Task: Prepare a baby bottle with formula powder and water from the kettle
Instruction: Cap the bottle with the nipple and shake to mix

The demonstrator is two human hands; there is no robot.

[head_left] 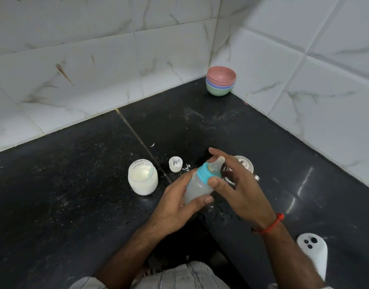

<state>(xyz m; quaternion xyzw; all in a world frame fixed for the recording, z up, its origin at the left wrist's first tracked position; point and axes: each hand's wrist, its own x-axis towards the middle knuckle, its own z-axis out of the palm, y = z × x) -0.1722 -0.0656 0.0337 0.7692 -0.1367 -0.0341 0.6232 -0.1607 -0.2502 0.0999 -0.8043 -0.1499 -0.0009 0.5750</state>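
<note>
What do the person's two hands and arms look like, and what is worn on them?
Both forearms are bare, with no sleeves, gloves or rings in view. The left hand wears nothing. The right hand has a red thread bracelet tied around its wrist.

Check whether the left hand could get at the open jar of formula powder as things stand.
Probably not straight away: the left hand grips the baby bottle, so it is occupied. The path itself looks free, since the powder jar stands open just to its left on the counter with nothing between them.
</note>
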